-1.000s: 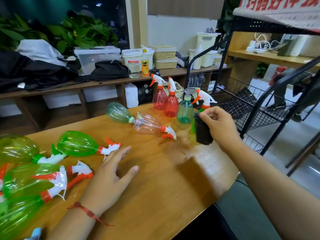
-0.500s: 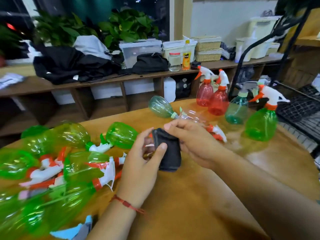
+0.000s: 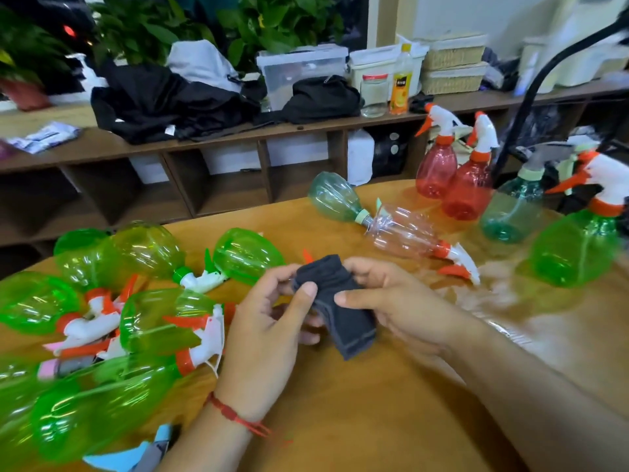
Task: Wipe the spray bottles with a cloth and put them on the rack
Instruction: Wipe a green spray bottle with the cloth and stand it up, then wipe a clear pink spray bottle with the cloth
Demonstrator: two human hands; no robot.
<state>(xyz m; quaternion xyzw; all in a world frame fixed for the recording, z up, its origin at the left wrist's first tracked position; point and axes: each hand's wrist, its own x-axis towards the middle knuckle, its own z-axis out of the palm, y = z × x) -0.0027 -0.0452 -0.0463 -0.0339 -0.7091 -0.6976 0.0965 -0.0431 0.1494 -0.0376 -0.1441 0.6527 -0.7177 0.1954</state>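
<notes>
Both my hands hold a dark grey cloth above the middle of the wooden table. My left hand pinches its upper left corner with the thumb on top. My right hand grips its right side. Several green spray bottles lie in a heap at the left. A teal bottle and a clear pink bottle lie further back. Standing at the right are two red bottles, a teal one and a green one.
A black rack post rises at the far right behind the standing bottles. A low wooden shelf along the back carries dark clothes, plastic boxes, baskets and a juice bottle. Plants stand behind it.
My right hand brought the cloth from the green bottle at the right to the table's middle, and my left hand rose from the table to take hold of it. The view swung left.
</notes>
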